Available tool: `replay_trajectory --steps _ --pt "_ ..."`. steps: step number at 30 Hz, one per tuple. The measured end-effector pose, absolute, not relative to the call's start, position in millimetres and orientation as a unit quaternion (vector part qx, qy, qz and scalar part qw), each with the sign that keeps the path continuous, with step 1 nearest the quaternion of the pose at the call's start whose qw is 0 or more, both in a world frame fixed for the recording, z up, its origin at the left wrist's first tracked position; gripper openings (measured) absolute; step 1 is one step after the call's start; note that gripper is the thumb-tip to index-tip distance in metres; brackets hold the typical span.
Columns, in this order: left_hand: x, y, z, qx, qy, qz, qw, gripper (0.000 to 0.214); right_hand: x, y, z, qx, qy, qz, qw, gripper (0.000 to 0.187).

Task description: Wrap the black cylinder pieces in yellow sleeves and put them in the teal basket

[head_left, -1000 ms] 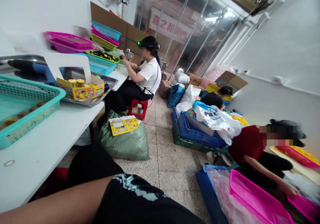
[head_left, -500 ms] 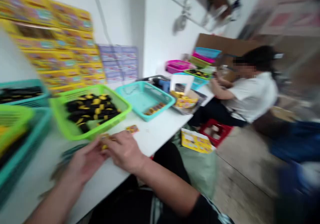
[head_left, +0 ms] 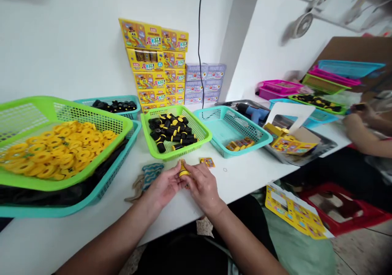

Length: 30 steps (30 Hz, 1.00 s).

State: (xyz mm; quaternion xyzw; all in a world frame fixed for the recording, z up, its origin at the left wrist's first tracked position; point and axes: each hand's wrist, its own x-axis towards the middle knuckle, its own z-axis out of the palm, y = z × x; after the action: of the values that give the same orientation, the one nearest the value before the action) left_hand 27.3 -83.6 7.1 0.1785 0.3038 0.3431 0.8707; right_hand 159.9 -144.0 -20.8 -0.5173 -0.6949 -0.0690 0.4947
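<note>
My left hand (head_left: 168, 184) and my right hand (head_left: 204, 186) come together above the white table, both closed on a small yellow-ringed cylinder (head_left: 184, 171). Fingers hide much of it, and its upper part looks printed in yellow. Just beyond lies a small printed yellow-orange label (head_left: 207, 162), flat on the table. A green basket (head_left: 172, 155) behind my hands carries black cylinders with yellow ends (head_left: 175, 128). To its right, a turquoise basket (head_left: 249, 150) holds a short row of printed cylinders (head_left: 240, 144). Beside my left wrist is a crumpled teal patterned cloth (head_left: 152, 176).
At left, a green basket of yellow rings (head_left: 61, 148) rests over a turquoise basket (head_left: 101, 193) with black contents. Yellow boxes (head_left: 150, 81) and purple boxes (head_left: 204, 83) stand by the wall. Rightward are a metal tray (head_left: 286, 157), a blue power tool (head_left: 252, 111), a red stool (head_left: 364, 226) and a co-worker's arm (head_left: 361, 132).
The view has swung left, bringing the basket of yellow rings into sight and the co-worker toward the right edge. Both hands remain closed around the small cylinder.
</note>
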Motion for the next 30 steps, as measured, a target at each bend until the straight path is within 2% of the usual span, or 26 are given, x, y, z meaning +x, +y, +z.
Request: replay_trajectory --steps 3,9,14,16,25,30 --pt "27 -85 2 0.184 0.287 0.328 0.881 0.015 162 -144 -21 -0.512 -0.699 -0.087 0.492 0.024" --pt "30 -85 -2 0.184 0.307 0.318 0.878 0.015 167 -148 -12 -0.483 -0.758 -0.221 0.378 0.021" --pt "30 -84 3 0.172 0.314 0.332 0.872 0.017 167 -151 -16 -0.522 -0.696 -0.125 0.476 0.022" --pt "29 -84 5 0.170 0.317 0.329 0.873 0.018 167 -150 -20 -0.528 -0.686 -0.097 0.491 0.022" --pt "29 -85 1 0.198 0.332 0.317 0.866 0.016 165 -145 -24 -0.516 -0.708 -0.091 0.473 0.018" --pt "30 -85 1 0.213 0.314 0.299 0.876 0.022 169 -146 -20 -0.500 -0.735 -0.172 0.425 0.018"
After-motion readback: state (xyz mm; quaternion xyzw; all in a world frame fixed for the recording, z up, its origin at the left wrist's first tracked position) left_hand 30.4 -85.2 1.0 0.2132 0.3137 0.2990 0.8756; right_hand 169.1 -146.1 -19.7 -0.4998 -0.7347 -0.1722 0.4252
